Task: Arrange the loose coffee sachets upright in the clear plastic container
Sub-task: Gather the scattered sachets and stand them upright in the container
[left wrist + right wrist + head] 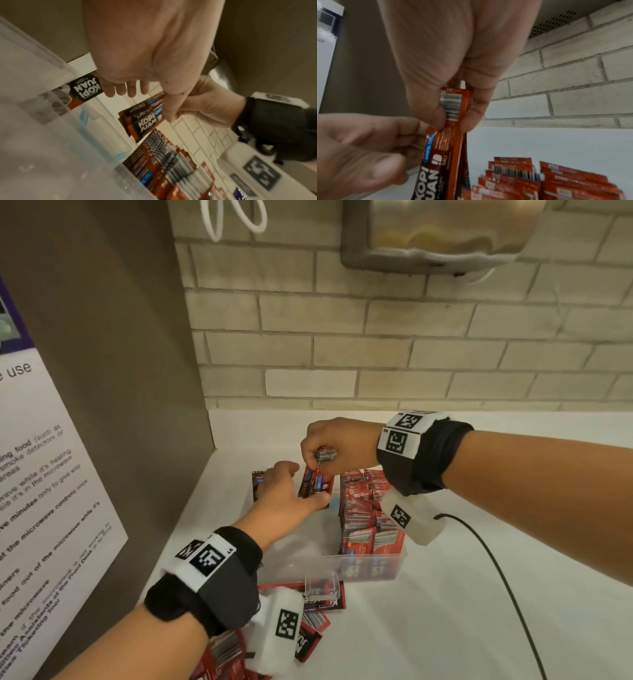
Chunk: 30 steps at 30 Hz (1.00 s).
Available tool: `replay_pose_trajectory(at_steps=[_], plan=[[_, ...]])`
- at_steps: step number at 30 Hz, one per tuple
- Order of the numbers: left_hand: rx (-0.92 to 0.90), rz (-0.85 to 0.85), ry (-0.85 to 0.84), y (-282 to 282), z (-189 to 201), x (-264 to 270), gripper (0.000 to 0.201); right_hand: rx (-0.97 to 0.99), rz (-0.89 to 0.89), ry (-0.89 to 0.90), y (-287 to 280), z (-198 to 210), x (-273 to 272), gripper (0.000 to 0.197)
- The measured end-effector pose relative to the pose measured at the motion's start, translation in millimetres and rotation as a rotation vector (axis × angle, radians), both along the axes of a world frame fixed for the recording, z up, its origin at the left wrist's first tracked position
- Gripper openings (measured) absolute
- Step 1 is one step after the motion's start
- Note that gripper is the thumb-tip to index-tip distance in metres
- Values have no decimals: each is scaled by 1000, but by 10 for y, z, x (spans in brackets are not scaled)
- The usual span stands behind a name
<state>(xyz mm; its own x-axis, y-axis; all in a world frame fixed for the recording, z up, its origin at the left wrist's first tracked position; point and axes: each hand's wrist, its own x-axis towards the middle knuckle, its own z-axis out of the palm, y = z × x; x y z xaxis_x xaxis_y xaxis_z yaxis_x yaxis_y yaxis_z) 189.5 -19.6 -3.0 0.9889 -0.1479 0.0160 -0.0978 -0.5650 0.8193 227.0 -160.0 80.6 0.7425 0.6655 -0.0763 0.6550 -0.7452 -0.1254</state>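
Over the container: right hand (337,445) pinches a small stack of Kopi Juan sachets (317,482) by the top edge.
Left hand (286,494): fingers extended, steadying the stack's side.
Clear plastic container (329,571): right half filled with upright sachets (368,515).
Advice: lower the stack vertically, pressed against the standing row.
Loose sachets (313,623): on counter, nearer the person.

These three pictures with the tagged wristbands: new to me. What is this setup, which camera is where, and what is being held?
No machine: a person works bare-handed, with a camera on the head and one on each wrist. The wide picture is the head view; the two close ones look along each hand. On the white counter stands a clear container, its right side packed with upright sachets. More lie loose in front. The right hand pinches a small bundle of sachets by its top; the left hand steadies it with its fingertips.
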Motion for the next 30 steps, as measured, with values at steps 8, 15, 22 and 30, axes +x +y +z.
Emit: replay_pose_trajectory(at_steps=[8, 15, 22, 30], plan=[[437, -197, 147, -60, 41, 38, 26, -145, -40, 18, 33, -148, 103, 15], [314, -272, 372, -227, -41, 211, 15, -335, -56, 27, 131, -215, 134, 16], [454, -262, 421, -281, -180, 276, 31, -355, -114, 96, 89, -196, 152, 36], [427, -287, 357, -261, -214, 288, 25, -172, -245, 98, -14, 87, 40, 44]])
